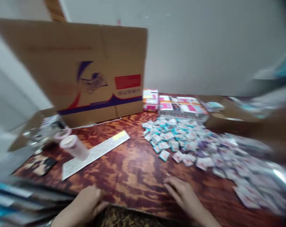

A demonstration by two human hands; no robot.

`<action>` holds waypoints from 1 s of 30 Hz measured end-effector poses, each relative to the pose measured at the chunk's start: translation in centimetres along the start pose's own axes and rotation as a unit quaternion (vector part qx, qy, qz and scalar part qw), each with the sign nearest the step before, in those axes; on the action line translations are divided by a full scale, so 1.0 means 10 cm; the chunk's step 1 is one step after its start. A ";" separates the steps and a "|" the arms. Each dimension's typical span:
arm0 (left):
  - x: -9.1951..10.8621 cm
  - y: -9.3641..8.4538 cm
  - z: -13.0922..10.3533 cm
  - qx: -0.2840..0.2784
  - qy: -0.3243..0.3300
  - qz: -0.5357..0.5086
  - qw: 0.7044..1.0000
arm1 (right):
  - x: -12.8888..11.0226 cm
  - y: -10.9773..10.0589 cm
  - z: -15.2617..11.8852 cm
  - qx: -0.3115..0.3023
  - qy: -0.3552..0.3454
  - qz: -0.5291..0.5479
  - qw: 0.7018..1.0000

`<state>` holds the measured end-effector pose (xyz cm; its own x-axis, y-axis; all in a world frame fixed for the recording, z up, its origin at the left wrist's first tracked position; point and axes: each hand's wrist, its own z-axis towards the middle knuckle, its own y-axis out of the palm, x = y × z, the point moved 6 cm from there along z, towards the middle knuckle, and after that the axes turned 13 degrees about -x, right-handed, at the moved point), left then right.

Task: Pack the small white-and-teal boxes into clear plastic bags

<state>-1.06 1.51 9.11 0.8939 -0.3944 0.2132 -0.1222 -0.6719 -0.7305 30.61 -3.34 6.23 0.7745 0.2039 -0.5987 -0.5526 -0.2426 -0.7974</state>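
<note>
My left hand (89, 200) is at the near edge of the dark red wood-grain table (133, 170). Its fingers curl inward and the thumb points right; no object shows in it. My right hand (184, 194) rests low over the tabletop, fingers loosely bent, with a gap between thumb and forefinger and nothing in it. A tiny white speck (168, 174) lies just beyond those fingertips. Nearest beyond this hand spreads a heap of small square packets (173, 134), white with teal edges, turning to purple and pink-marked ones on the right.
A large cardboard box (98, 56) stands at back left. Before it lie a long printed strip (98, 154), a pale pink cylinder (74, 147) and a dark patterned flat object (44, 164). Printed boxes (181, 105) and an open carton (230, 115) line the back. Blurred bags crowd the right.
</note>
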 end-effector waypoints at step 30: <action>1.54 0.35 1.36 -0.127 0.199 0.242 0.941 | 1.53 0.44 -3.16 0.260 0.532 0.016 0.806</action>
<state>18.15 1.56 1.02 0.4803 -0.8628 0.1578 -0.6183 -0.4607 -0.6368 49.77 -31.21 -4.04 0.4309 -0.7899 -0.4364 -0.4176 0.2541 -0.8724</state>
